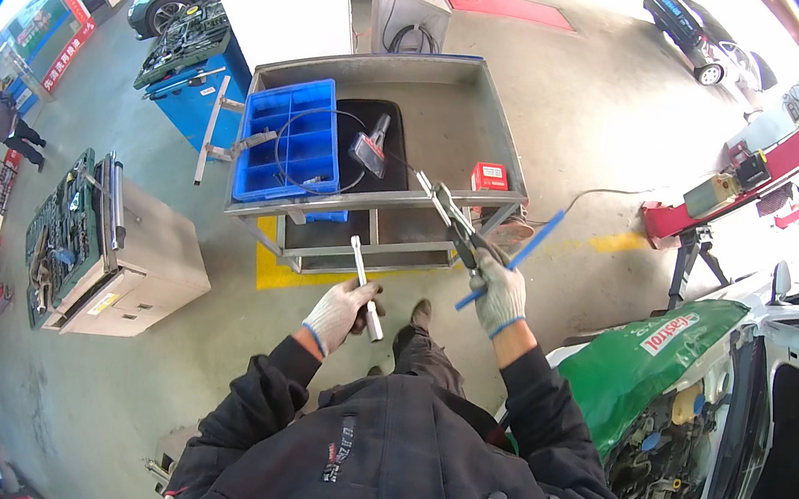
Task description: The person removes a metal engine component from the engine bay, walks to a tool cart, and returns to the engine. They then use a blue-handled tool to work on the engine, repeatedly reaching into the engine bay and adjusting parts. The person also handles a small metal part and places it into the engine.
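My left hand [338, 316], in a white knit glove, is closed around a silver socket wrench bar [360, 263] with a thicker barrel at its lower end. To the right, my gloved right hand [499, 295] is wrapped round several tools at once. Long pliers [459, 222] with dark handles point up and left from it. A slim blue strip [539, 240] crosses the same hand diagonally. Both hands are in the air on the near side of a metal cart [381, 239], apart from each other.
On the cart are a blue divided bin [287, 166], a dark tool with a cable [369, 151] and a red box [490, 177]. A cabinet [150, 262] with a socket set [63, 241] stands left. At right, a green cover [674, 351] lies over an open car's fender.
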`<state>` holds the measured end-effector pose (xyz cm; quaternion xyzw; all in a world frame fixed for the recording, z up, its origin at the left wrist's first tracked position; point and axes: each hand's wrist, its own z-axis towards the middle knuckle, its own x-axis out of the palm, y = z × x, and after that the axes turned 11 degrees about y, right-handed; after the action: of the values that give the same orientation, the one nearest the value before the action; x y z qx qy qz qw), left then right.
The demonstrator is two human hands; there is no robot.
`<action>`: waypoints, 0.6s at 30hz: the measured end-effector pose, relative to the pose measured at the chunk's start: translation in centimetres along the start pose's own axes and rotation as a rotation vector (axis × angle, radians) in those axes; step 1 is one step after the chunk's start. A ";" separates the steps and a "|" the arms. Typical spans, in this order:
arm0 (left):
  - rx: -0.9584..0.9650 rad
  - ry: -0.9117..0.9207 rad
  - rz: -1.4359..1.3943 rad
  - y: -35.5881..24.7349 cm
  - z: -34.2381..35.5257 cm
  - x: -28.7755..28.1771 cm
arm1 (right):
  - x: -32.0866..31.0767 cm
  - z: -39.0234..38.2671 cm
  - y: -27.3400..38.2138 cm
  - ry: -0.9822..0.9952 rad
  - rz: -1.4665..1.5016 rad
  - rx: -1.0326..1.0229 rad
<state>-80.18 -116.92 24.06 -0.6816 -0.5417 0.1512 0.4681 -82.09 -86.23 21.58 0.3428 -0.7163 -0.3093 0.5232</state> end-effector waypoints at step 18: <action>0.083 -0.002 1.577 -6.8 51.9 -8.0 | -1.0 39.6 -4.7 -0.259 -0.182 0.258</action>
<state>-124.21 -99.54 0.27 -0.8465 0.1073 0.4593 0.2471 -119.21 -84.76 6.90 0.4278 -0.7773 -0.3026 0.3481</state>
